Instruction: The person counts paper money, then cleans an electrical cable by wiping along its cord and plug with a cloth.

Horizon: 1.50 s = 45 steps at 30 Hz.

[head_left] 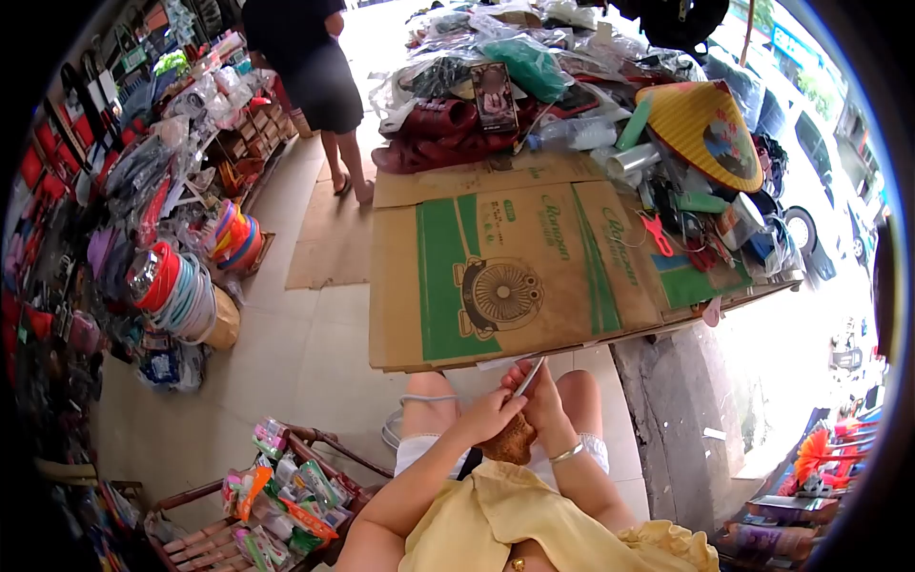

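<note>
My two hands are close together over my lap, just below the front edge of the cardboard-covered table. My left hand (493,416) is closed, with its fingers around the lower end of a thin silvery tool (528,377); its exact kind is unclear. Against it, my right hand (544,398) has its fingers curled near the tool's upper end. What those fingers grip is too small to make out. A brown, rough-textured object (511,440) lies below the hands between my wrists, partly covered by them.
Flattened cardboard (391,276) covers the table ahead. On it are dark red shoes (429,129), a yellow conical hat (701,129) and red-handled scissors (656,234). A basket of packaged goods (329,443) stands at lower left. A person (310,67) stands beyond, back turned.
</note>
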Tool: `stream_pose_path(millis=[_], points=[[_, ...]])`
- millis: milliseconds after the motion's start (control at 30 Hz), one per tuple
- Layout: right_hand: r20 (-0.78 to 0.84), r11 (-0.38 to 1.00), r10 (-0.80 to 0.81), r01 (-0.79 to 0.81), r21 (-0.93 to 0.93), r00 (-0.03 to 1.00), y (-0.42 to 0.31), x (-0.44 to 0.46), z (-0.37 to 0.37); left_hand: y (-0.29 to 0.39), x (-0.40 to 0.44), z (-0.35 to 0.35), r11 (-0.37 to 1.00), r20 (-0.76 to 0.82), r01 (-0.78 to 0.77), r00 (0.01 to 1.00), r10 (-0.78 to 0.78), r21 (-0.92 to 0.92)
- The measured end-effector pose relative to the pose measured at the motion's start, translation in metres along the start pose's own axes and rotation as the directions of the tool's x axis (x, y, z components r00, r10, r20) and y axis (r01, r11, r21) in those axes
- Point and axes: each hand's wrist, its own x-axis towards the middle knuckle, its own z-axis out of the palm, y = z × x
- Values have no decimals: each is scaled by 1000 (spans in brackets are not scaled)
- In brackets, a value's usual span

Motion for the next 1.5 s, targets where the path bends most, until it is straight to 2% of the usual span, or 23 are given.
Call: stream_pose_path(millis=[67,100,200,300,400,500,567,633,667,767,833,900,967,1000,1067,1100,1167,1200,1267,1300,1367,1433,1500], points=[[300,950,30,-120,287,954,2,14,-26,-6,-4,14,999,53,8,999,-10,36],[96,968,32,-55,246,995,-2,7,-13,-7,-5,18,998,72,11,997,-15,56],[180,959,116,-158,237,977,-16,20,-31,-7,-1,24,995,85,-28,996,20,98],[129,969,168,-188,163,977,-26,27,-37,-1,2,29,978,29,-18,1000,12,208],[54,944,203,-210,256,978,-33,29,-35,11,-1,24,947,60,26,997,-48,319],[-66,956,182,-161,244,981,-39,30,-32,6,-6,20,941,89,-3,996,-29,338],[-308,965,-166,218,145,937,-58,48,-57,6,-28,9,939,156,-12,987,-45,345],[-273,867,-294,376,326,916,-91,98,-135,5,-52,-3,933,206,-19,977,-59,359],[-150,944,-110,150,295,983,-107,129,-190,3,-67,-6,941,203,-3,977,-70,340],[-223,976,-126,161,145,967,-90,71,-106,6,-81,-17,953,203,45,973,-109,300],[-240,965,-96,150,217,966,-90,67,-91,2,-87,-31,950,187,63,974,-125,306],[-376,959,-175,244,146,910,-107,62,-88,-7,-101,-48,953,262,86,951,-167,292],[-346,852,-301,414,320,888,-158,46,-136,3,-128,-82,943,244,106,951,-188,316],[-352,854,-297,411,318,888,-156,45,-131,6,-140,-90,938,234,135,948,-216,319],[-85,886,-385,394,243,919,-148,29,-123,-10,-137,-94,954,175,148,965,-197,259],[-91,883,-392,402,244,916,-142,19,-113,-13,-129,-98,968,102,138,982,-162,209],[191,946,-275,300,-121,942,-118,-3,-93,-8,-114,-104,984,92,122,987,-134,132],[69,895,-309,315,-316,949,-99,-9,-87,-7,-107,-103,980,107,82,989,-103,183],[-3,765,-194,149,-626,981,-64,-32,-63,-6,-91,-99,967,162,12,985,-55,253],[6,674,-17,15,-738,1000,-50,-47,-50,-5,-83,-92,967,163,8,985,-51,255],[209,685,161,43,-727,965,-16,-45,-57,0,-68,-76,959,209,-51,978,-9,280],[212,676,98,92,-731,972,11,-61,-27,-5,-52,-59,946,176,-81,984,26,313],[289,637,121,149,-756,950,18,-64,-11,-3,-44,-55,935,141,-102,988,57,339]])
